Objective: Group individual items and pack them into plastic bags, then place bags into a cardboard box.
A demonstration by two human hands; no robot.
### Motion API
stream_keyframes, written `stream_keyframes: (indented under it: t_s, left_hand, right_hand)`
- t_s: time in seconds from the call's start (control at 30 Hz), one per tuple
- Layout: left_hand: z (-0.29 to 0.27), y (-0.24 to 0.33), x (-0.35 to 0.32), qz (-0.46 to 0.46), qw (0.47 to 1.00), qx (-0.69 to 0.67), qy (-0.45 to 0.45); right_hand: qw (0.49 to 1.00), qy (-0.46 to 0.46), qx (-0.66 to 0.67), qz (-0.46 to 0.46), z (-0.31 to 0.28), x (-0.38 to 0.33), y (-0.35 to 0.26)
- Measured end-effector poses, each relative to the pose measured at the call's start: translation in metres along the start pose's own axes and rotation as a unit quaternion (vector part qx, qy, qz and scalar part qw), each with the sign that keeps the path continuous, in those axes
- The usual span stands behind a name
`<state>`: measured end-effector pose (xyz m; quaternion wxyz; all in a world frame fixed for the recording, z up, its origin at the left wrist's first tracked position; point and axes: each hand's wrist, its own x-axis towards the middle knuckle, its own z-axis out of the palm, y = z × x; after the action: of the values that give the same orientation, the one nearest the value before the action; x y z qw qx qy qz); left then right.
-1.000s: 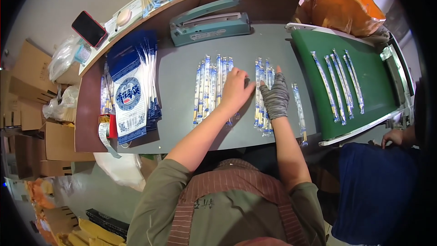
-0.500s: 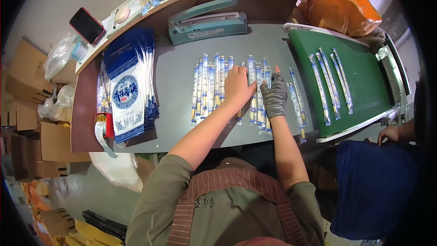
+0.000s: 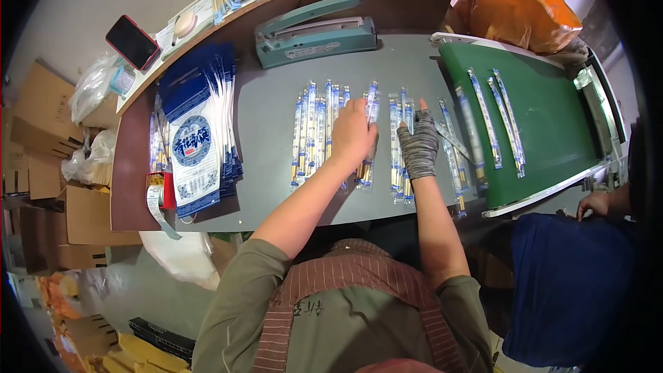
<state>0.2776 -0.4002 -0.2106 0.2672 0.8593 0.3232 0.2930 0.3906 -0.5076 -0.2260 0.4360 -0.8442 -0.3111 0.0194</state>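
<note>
Clear-wrapped chopstick packets with blue ends (image 3: 314,131) lie side by side on the grey table. My bare left hand (image 3: 353,135) is closed over a wrapped chopstick packet (image 3: 371,100) at the right of this group; its fingertips are partly hidden. My right hand (image 3: 418,145), in a grey fingerless glove, rests against a smaller row of packets (image 3: 396,152). Its thumb and forefinger are stretched apart, and its other fingers are hard to make out. Right of the glove, a slanted packet (image 3: 454,144) crosses loose upright ones.
A green conveyor belt (image 3: 552,131) at the right carries several packets, one blurred at its near-left edge. A teal heat sealer (image 3: 318,41) stands at the back. Blue-and-white bags (image 3: 197,138) are stacked left. Another person's hand (image 3: 592,204) shows at far right.
My left hand has shifted slightly left with a packet, widening the gap to the right-hand row. Packets on the belt have moved left, and a slanted packet now appears beside the glove.
</note>
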Motion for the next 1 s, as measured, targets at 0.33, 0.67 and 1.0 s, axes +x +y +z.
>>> stream_keyframes:
  t_s: [0.33,0.67,1.0]
  left_hand:
    - [0.007,0.007,-0.009,0.221,0.972,0.039,-0.068]
    - [0.005,0.027,-0.005,0.093,0.991,0.042,-0.089]
    - [0.013,0.013,0.000,0.211,0.972,0.018,-0.106]
  right_hand:
    - [0.999,0.030,0.030,-0.014,0.005,0.007,0.022]
    - [0.995,0.029,0.101,0.001,0.001,0.007,0.025]
    - [0.963,-0.029,0.235,0.130,-0.001,0.010,0.020]
